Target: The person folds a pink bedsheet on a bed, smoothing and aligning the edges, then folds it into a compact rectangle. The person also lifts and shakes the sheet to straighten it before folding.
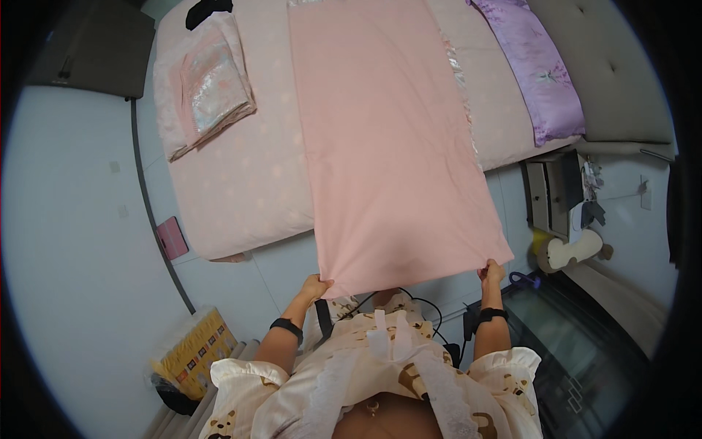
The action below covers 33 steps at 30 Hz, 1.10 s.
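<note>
A long pink blanket point(389, 142) stretches from the far side of the bed point(236, 181) toward me, its near end lifted off the mattress above the floor. My left hand point(316, 287) pinches its near left corner. Along the near edge, just in from the right corner, my right hand point(492, 271) grips the cloth. A shiny patterned border point(456, 68) shows at the blanket's right side. The cloth is mostly flat, with creases fanning from both grips.
A folded patterned quilt point(214, 82) and a black cloth point(207, 12) lie on the bed's left part. To the right are a purple pillow point(540, 71), a padded headboard point(609, 66) and a nightstand point(551, 192). A pink bathroom scale point(173, 237) rests on the floor. Black cables point(436, 310) hang near my legs.
</note>
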Motion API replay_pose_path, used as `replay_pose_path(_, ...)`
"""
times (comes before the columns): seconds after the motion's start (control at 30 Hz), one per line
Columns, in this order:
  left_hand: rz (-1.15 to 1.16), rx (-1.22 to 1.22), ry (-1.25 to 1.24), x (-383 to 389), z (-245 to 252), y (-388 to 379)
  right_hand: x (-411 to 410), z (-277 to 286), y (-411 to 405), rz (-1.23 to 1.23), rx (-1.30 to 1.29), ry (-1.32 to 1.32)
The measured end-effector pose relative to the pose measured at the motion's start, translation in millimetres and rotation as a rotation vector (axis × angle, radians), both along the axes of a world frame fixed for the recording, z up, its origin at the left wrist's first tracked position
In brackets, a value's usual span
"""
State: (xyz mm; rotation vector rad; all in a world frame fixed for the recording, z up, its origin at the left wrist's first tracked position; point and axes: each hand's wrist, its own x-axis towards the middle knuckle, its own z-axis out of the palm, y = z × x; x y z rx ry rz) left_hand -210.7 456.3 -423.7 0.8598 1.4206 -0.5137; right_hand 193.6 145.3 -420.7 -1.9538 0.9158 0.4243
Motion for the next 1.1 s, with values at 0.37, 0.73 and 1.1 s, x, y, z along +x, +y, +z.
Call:
replay_pose_path(0.37, 0.07, -0.098, -0.101, 8, 16, 15, 19, -6, -3, -0.071, 0.115, 0.042)
replay_pose_path(0.73, 0.247, 0.317, -0.537, -29, 219, 142, -15, 150, 37, 0.005, 0.863, 0.175)
replay_pose_path(1.1, 0.008, -0.066, -0.275, -108, 150, 28, -57, 138, -39, -0.073, 0.481, 0.223)
